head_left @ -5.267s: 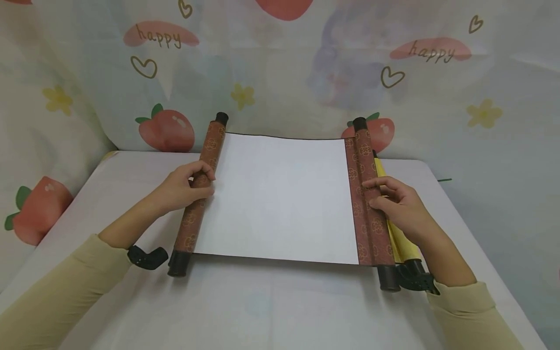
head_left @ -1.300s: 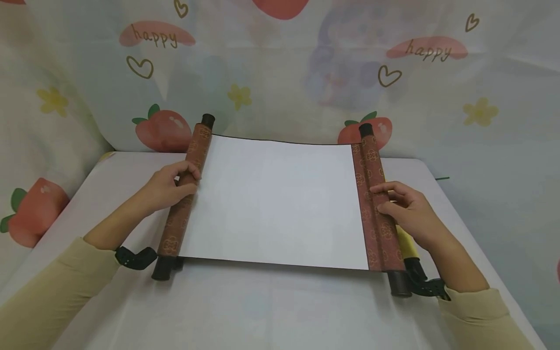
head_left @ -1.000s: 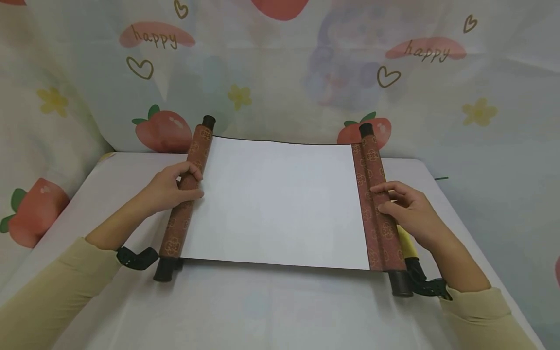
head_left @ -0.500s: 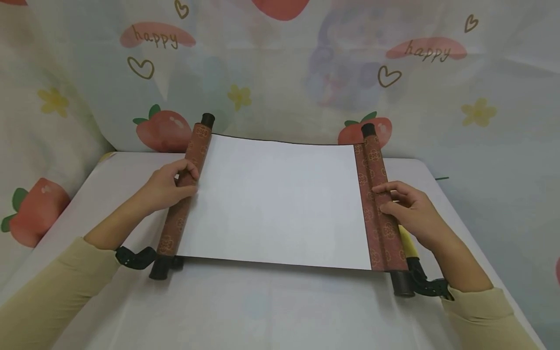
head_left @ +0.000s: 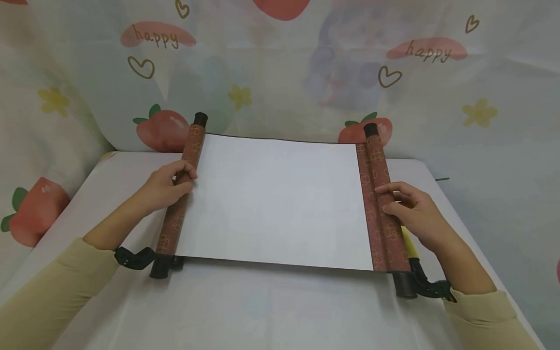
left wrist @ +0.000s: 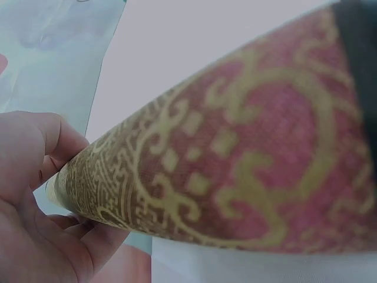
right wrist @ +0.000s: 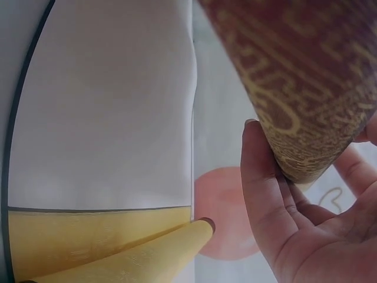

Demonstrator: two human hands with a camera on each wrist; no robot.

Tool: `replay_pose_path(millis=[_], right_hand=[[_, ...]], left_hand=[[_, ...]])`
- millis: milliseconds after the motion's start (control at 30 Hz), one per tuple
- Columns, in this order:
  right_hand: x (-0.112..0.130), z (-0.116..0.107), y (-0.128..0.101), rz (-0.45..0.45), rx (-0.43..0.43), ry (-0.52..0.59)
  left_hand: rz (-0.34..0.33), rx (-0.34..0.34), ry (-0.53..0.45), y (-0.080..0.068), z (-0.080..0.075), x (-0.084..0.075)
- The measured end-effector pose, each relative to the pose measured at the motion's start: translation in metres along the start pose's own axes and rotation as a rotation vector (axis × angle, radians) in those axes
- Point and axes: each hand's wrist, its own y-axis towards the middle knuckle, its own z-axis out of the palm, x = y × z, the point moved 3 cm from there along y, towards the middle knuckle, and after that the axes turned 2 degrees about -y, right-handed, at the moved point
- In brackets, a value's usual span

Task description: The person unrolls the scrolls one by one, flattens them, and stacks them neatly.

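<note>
A hanging scroll with a white sheet [head_left: 280, 204] is spread between two red-brown rolls patterned in gold, each with black end knobs. My left hand [head_left: 168, 187] grips the left roll [head_left: 171, 226] near its middle, thumb and fingers around it, as the left wrist view also shows [left wrist: 53, 194]. The right roll [head_left: 395, 238] is held by my right hand [head_left: 411, 209], its fingertips on top. In the right wrist view, that hand [right wrist: 294, 218] cups the roll above a second scroll with a yellow end [right wrist: 100, 239]. Most of this second scroll is hidden beneath.
Under everything is a table with a white cover [head_left: 262, 311]. A second black knob [head_left: 177, 263] shows beside the left roll's lower knob. Black wrist pieces [head_left: 135, 258] sit near the lower knobs. A printed cloth [head_left: 280, 73] hangs right behind the table.
Compared with 5.3 seconds ago, the left roll has shifted left and the right roll right, so more white sheet shows. Less of the yellow scroll is visible. During the last second the spread widens slightly.
</note>
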Motion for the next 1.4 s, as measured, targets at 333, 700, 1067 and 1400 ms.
replay_pose_path(millis=[333,700,1067,1400], right_hand=[[0.0,0.0,0.0,-0.016,-0.019,0.003],[-0.001,-0.003,-0.001,-0.023,-0.026,-0.005],[-0.003,-0.005,-0.001,-0.016,-0.029,0.002],[-0.002,-0.005,-0.001,-0.02,-0.039,-0.02]], left_hand=[[-0.025,0.0,-0.006,0.001,0.0,0.003],[-0.035,-0.001,-0.003,0.0,-0.003,0.004],[-0.014,-0.036,-0.011,-0.002,-0.01,0.009],[-0.051,-0.013,-0.002,-0.003,-0.013,0.007]])
